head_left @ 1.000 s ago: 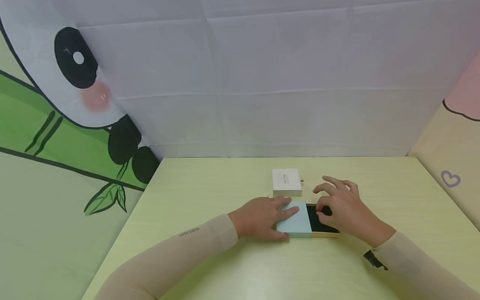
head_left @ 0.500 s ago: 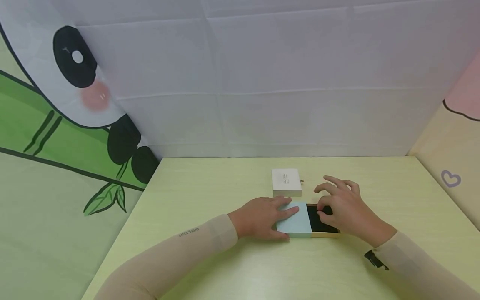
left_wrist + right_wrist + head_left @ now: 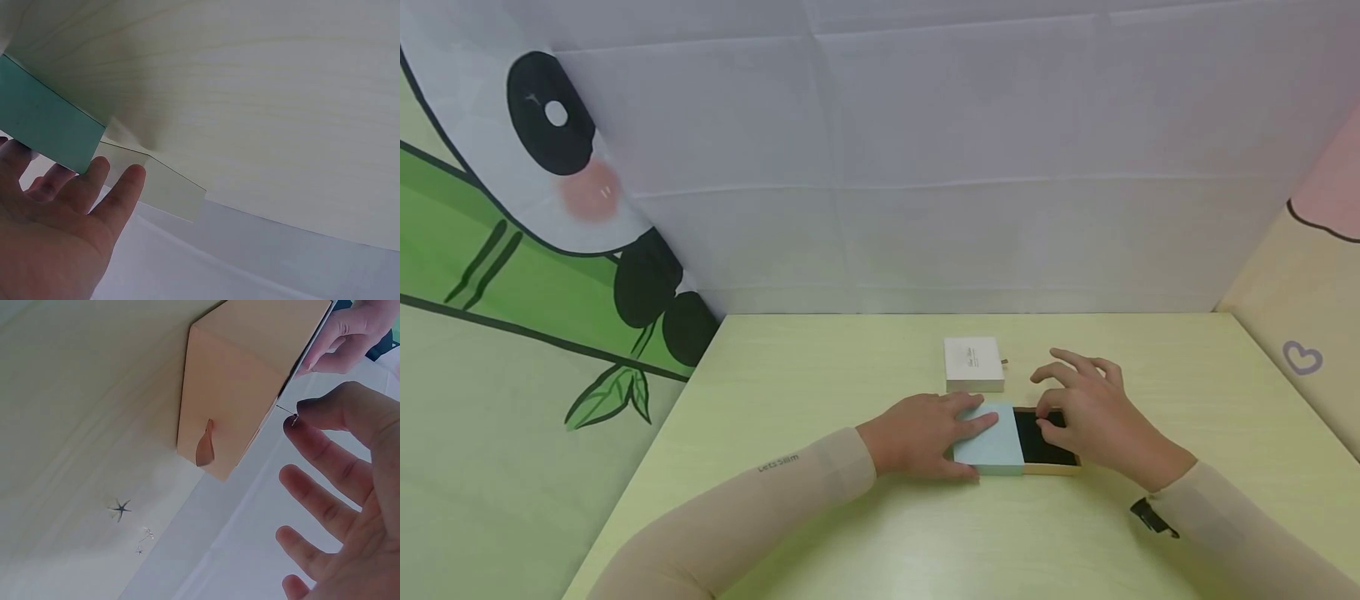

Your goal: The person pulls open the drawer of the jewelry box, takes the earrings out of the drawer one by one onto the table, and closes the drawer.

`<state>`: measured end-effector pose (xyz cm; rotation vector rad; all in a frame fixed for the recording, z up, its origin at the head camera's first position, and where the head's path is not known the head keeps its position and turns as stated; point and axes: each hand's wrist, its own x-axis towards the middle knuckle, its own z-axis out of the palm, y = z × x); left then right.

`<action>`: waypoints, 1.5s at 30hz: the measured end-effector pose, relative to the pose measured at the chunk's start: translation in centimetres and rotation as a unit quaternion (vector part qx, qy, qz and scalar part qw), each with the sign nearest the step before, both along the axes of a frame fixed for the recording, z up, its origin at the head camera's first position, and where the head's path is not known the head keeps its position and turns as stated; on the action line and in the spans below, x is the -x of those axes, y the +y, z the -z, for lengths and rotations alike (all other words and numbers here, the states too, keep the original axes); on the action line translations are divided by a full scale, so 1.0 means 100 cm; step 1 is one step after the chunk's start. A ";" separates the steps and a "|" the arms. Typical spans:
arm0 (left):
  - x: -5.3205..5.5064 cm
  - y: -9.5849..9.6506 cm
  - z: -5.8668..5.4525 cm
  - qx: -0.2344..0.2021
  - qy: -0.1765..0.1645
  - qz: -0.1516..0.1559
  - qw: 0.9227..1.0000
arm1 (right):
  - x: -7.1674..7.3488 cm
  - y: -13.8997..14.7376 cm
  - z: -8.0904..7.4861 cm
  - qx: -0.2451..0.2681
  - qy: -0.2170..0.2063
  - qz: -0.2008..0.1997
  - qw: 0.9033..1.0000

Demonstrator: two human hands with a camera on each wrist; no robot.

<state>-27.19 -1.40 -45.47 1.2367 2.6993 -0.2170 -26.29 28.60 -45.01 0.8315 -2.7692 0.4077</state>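
Observation:
A light blue sleeve box lies on the table, its drawer with a black lining pulled partway out to the right. My left hand rests on the sleeve with fingers spread, the thumb along its front edge; in the left wrist view, fingers reach past its teal side. Over the drawer, my right hand pinches a small thin wire-like piece between thumb and index finger, the other fingers raised. The right wrist view shows the drawer's end with a pull tab.
A white box with printed text and a small tab stands just behind the blue one. In the right wrist view, a star-shaped piece and a smaller shiny piece lie on the table. A white cloth hangs behind.
My right hand has shifted very slightly right, still pinched over the drawer. The left hand and both boxes have stayed in place.

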 end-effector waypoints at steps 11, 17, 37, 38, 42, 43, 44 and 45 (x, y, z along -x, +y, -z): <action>0.002 0.002 -0.001 0.000 0.003 -0.001 1.000 | 0.006 0.009 -0.001 -0.009 0.001 0.002 1.000; 0.004 0.003 0.000 0.001 0.011 -0.001 1.000 | 0.009 0.011 -0.002 -0.007 0.004 0.001 1.000; 0.009 0.007 -0.002 -0.004 0.005 -0.012 1.000 | 0.019 0.018 -0.006 -0.001 -0.001 0.002 1.000; 0.010 0.007 -0.002 -0.004 0.005 -0.011 1.000 | 0.020 0.019 -0.006 -0.002 0.000 0.002 1.000; 0.007 0.005 -0.001 -0.003 0.008 -0.006 1.000 | 0.016 0.018 -0.004 0.000 -0.002 0.006 1.000; 0.006 0.005 -0.001 -0.002 0.008 -0.005 1.000 | 0.014 0.017 -0.004 0.001 -0.002 0.008 1.000; 0.005 0.004 -0.001 -0.002 0.009 -0.004 1.000 | 0.013 0.017 -0.003 0.002 -0.002 0.010 1.000; 0.004 0.003 -0.001 -0.001 0.009 -0.003 1.000 | 0.011 0.016 -0.003 0.003 -0.003 0.011 1.000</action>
